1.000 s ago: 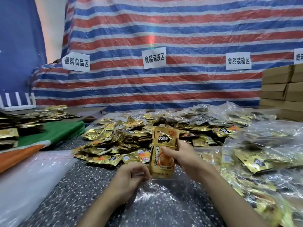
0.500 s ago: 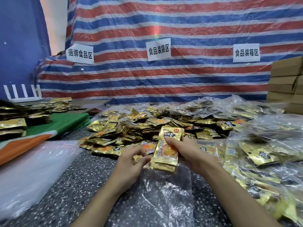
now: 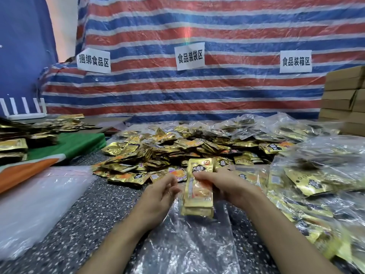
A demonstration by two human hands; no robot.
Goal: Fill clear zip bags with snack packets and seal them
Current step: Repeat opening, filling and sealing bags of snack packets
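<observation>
Closest to me, the clear zip bag (image 3: 183, 246) lies crinkled on the speckled grey table (image 3: 83, 218). Just above it my right hand (image 3: 229, 186) pinches a stack of snack packets (image 3: 198, 192), thumb on the front, stack upright, its lower end over the bag. My left hand (image 3: 158, 194) is just left of the stack with fingers loosely curled; I can't tell if it pinches the bag's edge. Flat empty bags (image 3: 33, 206) lie left, filled bags (image 3: 320, 175) right. Beyond is a loose pile (image 3: 158, 153) of glossy gold foil packets and a green-orange cloth (image 3: 83, 141). At the back: striped tarp (image 3: 197, 91), white paper signs (image 3: 190, 55), cardboard boxes (image 3: 343, 95).
</observation>
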